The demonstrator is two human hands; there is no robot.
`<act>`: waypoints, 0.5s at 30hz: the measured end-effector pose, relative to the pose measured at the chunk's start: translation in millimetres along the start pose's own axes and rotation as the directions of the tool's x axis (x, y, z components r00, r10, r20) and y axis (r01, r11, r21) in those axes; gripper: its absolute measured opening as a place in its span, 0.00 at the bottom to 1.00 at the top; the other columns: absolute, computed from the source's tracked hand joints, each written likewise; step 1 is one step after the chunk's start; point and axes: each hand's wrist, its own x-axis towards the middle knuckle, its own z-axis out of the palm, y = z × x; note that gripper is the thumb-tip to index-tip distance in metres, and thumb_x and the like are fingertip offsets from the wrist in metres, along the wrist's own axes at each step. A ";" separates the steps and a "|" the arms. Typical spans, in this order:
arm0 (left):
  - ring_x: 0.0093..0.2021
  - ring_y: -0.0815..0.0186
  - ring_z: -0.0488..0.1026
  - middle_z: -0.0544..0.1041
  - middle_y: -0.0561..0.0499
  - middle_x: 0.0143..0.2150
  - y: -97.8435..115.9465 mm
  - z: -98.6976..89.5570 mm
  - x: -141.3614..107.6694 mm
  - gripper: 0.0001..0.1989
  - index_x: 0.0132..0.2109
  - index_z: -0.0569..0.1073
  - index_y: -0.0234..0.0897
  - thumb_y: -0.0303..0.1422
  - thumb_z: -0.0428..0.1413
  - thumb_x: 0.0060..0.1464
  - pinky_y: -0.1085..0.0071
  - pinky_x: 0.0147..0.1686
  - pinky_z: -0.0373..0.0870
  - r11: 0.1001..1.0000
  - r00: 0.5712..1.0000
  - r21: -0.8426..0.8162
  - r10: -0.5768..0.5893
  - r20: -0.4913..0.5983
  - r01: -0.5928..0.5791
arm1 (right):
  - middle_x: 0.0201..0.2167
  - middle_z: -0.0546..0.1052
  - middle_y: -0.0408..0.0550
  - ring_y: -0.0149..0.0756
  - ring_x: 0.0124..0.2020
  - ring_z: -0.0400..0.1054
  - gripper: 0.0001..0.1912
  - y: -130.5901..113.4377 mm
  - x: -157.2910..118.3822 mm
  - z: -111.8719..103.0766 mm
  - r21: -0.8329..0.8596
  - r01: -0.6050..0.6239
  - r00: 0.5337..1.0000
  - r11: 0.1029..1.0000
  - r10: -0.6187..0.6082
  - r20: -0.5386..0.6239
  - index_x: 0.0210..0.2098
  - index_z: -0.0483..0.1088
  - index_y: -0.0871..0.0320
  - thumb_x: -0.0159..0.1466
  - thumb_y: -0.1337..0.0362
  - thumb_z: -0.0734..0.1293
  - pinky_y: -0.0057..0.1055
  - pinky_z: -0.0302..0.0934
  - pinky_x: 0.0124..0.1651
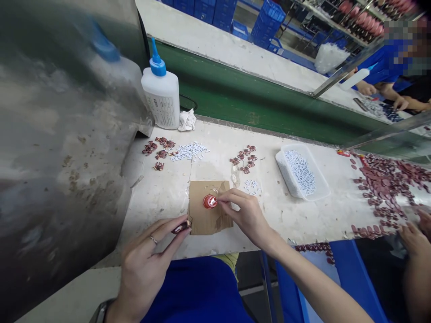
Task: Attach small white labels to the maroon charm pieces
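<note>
Left hand (144,258) has its thumb and fingers closed on a small dark-brown piece (181,227), which I see at the left edge of the cardboard (200,224). The right hand's (251,216) thumb and index finger come together beside a red round cap (209,202) on that cardboard; I can't tell whether they grip anything. Beyond lie brown pieces (161,154) and white chips (191,151), with a translucent tub (322,190) rightward and a blue-capped bottle (164,101) behind.

Blue crates (267,21) beyond a green partition (232,85)
</note>
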 end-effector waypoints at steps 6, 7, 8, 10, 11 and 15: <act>0.41 0.80 0.81 0.83 0.60 0.44 2.8 5.6 -0.1 0.10 0.48 0.78 0.41 0.28 0.65 0.58 0.89 0.52 0.74 1.000 0.999 0.006 -0.006 -0.038 0.006 | 0.40 0.82 0.47 0.37 0.41 0.78 0.09 -10.8 -4.3 -4.9 0.074 -0.004 0.999 0.997 0.006 -0.039 0.43 0.79 0.53 0.70 0.71 0.67 0.33 0.73 0.43; 0.41 0.80 0.81 0.83 0.60 0.43 6.1 6.3 1.1 0.10 0.47 0.78 0.41 0.27 0.65 0.58 0.88 0.52 0.74 1.000 0.999 -0.010 -0.014 -0.032 0.014 | 0.40 0.83 0.46 0.37 0.41 0.78 0.09 -16.4 -5.6 -6.8 0.110 -0.009 0.998 0.994 0.015 -0.058 0.44 0.79 0.53 0.70 0.72 0.67 0.34 0.73 0.44; 0.41 0.79 0.81 0.83 0.60 0.43 10.1 6.9 2.3 0.10 0.47 0.78 0.41 0.27 0.65 0.58 0.87 0.52 0.75 0.999 1.000 -0.029 -0.014 -0.024 0.014 | 0.40 0.83 0.46 0.37 0.42 0.78 0.09 -23.0 -7.2 -8.8 0.153 -0.017 0.997 0.988 0.028 -0.075 0.43 0.79 0.53 0.69 0.72 0.68 0.35 0.74 0.45; 0.41 0.78 0.80 0.82 0.59 0.43 18.8 7.4 4.6 0.10 0.46 0.78 0.42 0.25 0.64 0.58 0.85 0.51 0.75 0.998 1.000 -0.062 -0.008 -0.005 0.008 | 0.39 0.83 0.45 0.37 0.41 0.78 0.08 -38.2 -10.8 -12.1 0.257 -0.046 0.993 0.965 0.071 -0.090 0.42 0.79 0.53 0.67 0.72 0.70 0.35 0.74 0.46; 0.41 0.79 0.80 0.82 0.59 0.42 22.9 7.3 5.3 0.10 0.46 0.78 0.42 0.25 0.64 0.58 0.85 0.50 0.75 0.997 1.000 -0.076 -0.012 0.008 0.013 | 0.39 0.83 0.45 0.37 0.41 0.78 0.08 -46.0 -12.6 -13.2 0.313 -0.063 0.992 0.948 0.093 -0.083 0.41 0.79 0.53 0.66 0.72 0.71 0.35 0.73 0.45; 0.40 0.79 0.80 0.82 0.61 0.42 34.2 5.4 5.0 0.10 0.45 0.78 0.44 0.25 0.64 0.58 0.86 0.48 0.76 0.990 0.998 -0.129 -0.041 0.041 0.046 | 0.37 0.83 0.46 0.35 0.38 0.78 0.06 -69.4 -17.5 -14.0 0.494 -0.104 0.992 0.863 0.128 -0.014 0.39 0.79 0.55 0.65 0.71 0.72 0.34 0.73 0.42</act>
